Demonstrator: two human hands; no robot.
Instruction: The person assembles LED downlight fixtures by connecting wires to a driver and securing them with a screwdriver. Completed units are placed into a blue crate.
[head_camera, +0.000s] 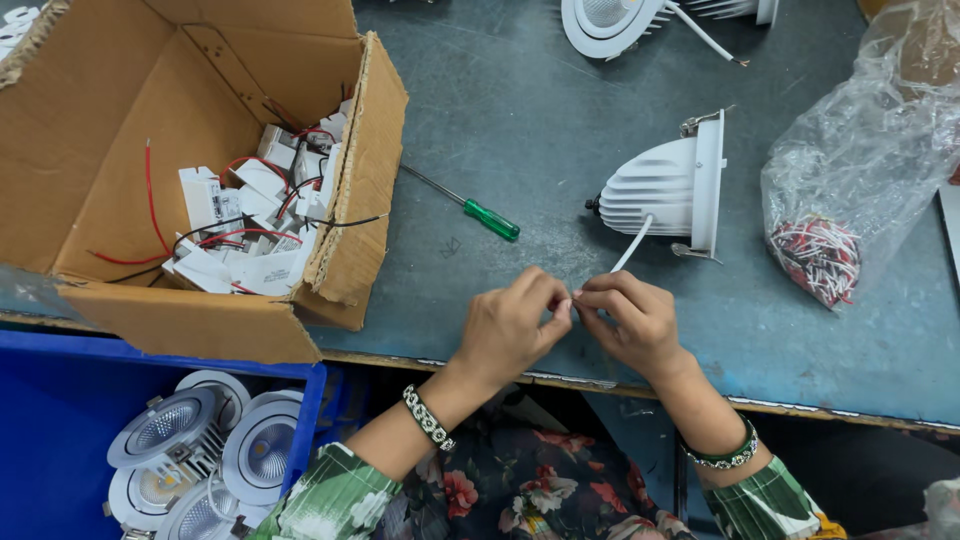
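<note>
I see my left hand (508, 325) and right hand (632, 318) each pinching the white cable (632, 245) end of the downlight (668, 188); nothing is joined to it yet.

A scuffed grey-blue surface (560, 130) fills the upper frame. On it lie an open cardboard box (200, 300) at left, a green-handled screwdriver (480, 215) beside it, a white finned downlight (665, 185) at centre, another downlight (610, 22) at the top edge, and a clear plastic bag (860, 160) at right.
</note>
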